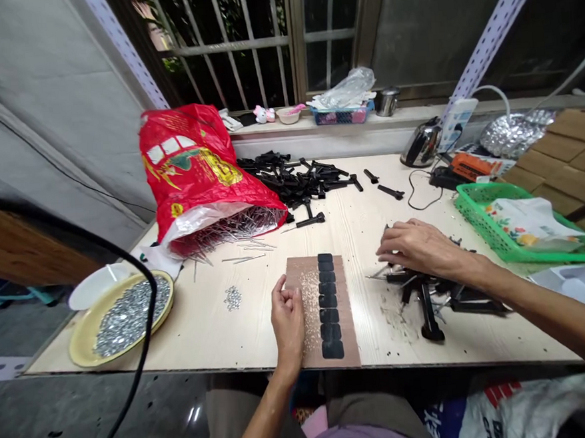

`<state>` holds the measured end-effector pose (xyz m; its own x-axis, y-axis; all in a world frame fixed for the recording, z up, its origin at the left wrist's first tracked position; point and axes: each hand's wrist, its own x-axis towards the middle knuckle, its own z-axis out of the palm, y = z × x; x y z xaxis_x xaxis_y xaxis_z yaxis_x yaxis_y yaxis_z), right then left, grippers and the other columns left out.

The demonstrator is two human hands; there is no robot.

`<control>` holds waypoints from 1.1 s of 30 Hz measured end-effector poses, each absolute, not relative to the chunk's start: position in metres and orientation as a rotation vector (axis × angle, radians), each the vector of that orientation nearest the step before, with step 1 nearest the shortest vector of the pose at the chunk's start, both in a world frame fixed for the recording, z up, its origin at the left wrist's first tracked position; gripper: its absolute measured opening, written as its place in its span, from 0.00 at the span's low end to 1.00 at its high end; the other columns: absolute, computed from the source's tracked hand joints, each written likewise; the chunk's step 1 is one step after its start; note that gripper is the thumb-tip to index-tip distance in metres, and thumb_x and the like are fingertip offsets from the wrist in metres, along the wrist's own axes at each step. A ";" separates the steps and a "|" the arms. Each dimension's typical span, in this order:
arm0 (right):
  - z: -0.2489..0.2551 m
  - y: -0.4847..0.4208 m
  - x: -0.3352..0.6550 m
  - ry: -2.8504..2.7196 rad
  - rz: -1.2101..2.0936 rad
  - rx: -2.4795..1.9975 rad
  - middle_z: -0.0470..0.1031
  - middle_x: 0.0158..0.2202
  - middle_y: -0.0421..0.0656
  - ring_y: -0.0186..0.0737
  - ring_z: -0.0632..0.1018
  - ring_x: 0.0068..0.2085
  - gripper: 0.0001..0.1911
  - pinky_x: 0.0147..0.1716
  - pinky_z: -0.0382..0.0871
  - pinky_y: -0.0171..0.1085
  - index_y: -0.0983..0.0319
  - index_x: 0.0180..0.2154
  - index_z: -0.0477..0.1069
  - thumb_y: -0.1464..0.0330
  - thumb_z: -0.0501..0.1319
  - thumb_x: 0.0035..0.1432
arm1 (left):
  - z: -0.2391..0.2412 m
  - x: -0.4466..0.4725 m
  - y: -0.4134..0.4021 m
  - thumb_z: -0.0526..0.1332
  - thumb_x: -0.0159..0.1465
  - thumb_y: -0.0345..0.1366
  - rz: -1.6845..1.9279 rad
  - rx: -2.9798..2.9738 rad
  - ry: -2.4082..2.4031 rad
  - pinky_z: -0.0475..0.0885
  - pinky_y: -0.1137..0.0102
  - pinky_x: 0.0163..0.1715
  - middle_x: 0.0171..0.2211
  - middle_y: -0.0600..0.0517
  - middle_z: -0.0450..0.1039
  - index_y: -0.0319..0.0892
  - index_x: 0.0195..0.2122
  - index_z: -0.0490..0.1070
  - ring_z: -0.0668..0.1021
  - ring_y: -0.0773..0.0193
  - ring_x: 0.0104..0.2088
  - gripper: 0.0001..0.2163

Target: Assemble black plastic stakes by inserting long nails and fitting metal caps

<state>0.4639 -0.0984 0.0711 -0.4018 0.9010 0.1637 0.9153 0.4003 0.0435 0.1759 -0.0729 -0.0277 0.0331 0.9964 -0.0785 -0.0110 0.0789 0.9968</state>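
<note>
My left hand [288, 321] rests at the left edge of a brown board [347, 308], its fingers curled inward; anything inside them is hidden. Down the board runs a row of black flat pads [330, 314], with many tiny pale bits [310, 318] beside them. On the right, my right hand [412, 245] is over a heap of black plastic parts with thin metal rods [429, 309]. Its fingers are bent together, and a small dark end shows above them; what they grip cannot be made out. A small cluster of silver pieces [232, 298] lies left of the board.
A red bag [193, 166] spills metal rods [227, 227] near a second heap of black parts [300, 178]. At left stands a yellow bowl of silver pieces [88, 347]. A green basket [550, 252], kettle [422, 143] and orange tool [474, 164] are on the right. A black cable [151, 309] crosses the left foreground.
</note>
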 end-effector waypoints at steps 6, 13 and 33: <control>0.017 0.034 0.395 -2.418 -0.240 -1.598 0.76 0.38 0.46 0.42 0.69 0.42 0.14 0.38 0.59 0.37 0.61 0.38 0.74 0.66 0.50 0.66 | -0.021 0.169 -0.081 0.55 0.64 0.43 1.103 1.352 1.275 0.66 0.75 0.27 0.32 0.54 0.64 0.41 0.56 0.60 0.68 0.71 0.25 0.21; -0.042 0.107 0.350 -2.489 -0.291 -1.552 0.73 0.38 0.49 0.44 0.68 0.42 0.13 0.40 0.57 0.39 0.64 0.40 0.72 0.70 0.49 0.65 | -0.018 0.061 -0.043 0.53 0.65 0.40 1.162 1.820 1.737 0.68 0.69 0.37 0.37 0.48 0.70 0.40 0.43 0.73 0.73 0.65 0.33 0.13; 0.019 -0.028 0.298 -2.030 0.174 -1.199 0.74 0.42 0.45 0.39 0.75 0.43 0.11 0.44 0.70 0.39 0.60 0.46 0.68 0.68 0.51 0.65 | -0.021 0.028 0.005 0.62 0.58 0.40 1.133 1.537 1.457 0.66 0.73 0.25 0.29 0.50 0.71 0.40 0.30 0.74 0.73 0.67 0.27 0.08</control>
<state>0.2975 -0.0283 0.0189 -0.2721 0.7972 0.5388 0.6941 0.5504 -0.4639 0.0279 0.0052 -0.0212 -0.0269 0.9929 0.1161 0.3573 -0.0990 0.9287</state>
